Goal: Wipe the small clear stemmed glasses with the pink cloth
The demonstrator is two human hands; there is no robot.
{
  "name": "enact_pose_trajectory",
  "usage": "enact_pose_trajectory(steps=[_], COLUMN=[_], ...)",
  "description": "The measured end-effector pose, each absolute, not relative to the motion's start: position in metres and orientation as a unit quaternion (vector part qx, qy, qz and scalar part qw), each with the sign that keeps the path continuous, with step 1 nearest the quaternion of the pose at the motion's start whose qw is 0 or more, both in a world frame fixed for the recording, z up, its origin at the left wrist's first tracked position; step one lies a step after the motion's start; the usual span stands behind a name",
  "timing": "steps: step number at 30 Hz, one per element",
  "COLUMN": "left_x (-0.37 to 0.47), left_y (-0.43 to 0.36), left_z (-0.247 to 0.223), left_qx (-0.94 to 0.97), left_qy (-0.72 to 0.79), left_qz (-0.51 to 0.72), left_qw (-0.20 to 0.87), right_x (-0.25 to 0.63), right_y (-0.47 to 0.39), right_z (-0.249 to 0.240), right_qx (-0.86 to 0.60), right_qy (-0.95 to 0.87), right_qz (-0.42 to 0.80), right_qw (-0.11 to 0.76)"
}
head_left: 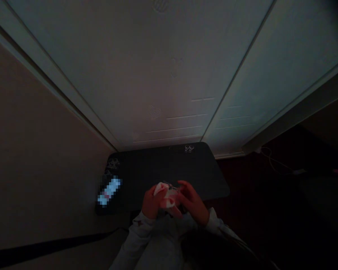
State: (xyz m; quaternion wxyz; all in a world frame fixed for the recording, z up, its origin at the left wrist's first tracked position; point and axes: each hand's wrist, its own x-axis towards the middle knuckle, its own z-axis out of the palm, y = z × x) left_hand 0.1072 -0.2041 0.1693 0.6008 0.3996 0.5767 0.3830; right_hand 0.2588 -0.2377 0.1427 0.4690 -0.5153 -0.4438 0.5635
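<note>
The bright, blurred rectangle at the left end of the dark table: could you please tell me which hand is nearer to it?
Left. The left hand is to the right of the bright rectangle; the right hand is farther right, beyond the pink-and-white item.

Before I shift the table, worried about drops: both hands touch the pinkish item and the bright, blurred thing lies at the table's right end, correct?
No: the head view shows the bright, blurred thing at the left end of the table. The left hand and right hand touch the pinkish item.
</note>
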Motion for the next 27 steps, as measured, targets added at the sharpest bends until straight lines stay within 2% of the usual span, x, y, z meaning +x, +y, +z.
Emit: enact_pose_trajectory(steps=[5, 12, 22, 27], left_x=[0.090, 0.071, 0.081, 0.093], left_y=[-0.199, -0.195, -0.182, -0.178], left_z=[0.164, 0.170, 0.166, 0.170], left_qx=[0.395, 0.428, 0.400, 0.403], left_qy=[0.571, 0.562, 0.568, 0.555], left_qz=[0.380, 0.362, 0.365, 0.356], left_qw=[0.612, 0.609, 0.620, 0.635], right_x=[0.245, 0.232, 0.234, 0.244], right_y=[-0.232, -0.223, -0.216, -0.222], right_z=[0.143, 0.140, 0.136, 0.135], right_qx=[-0.550, -0.525, -0.512, -0.539], right_qy=[-0.496, -0.478, -0.427, -0.465], right_qz=[0.515, 0.576, 0.584, 0.525], right_qw=[0.431, 0.405, 0.464, 0.467])
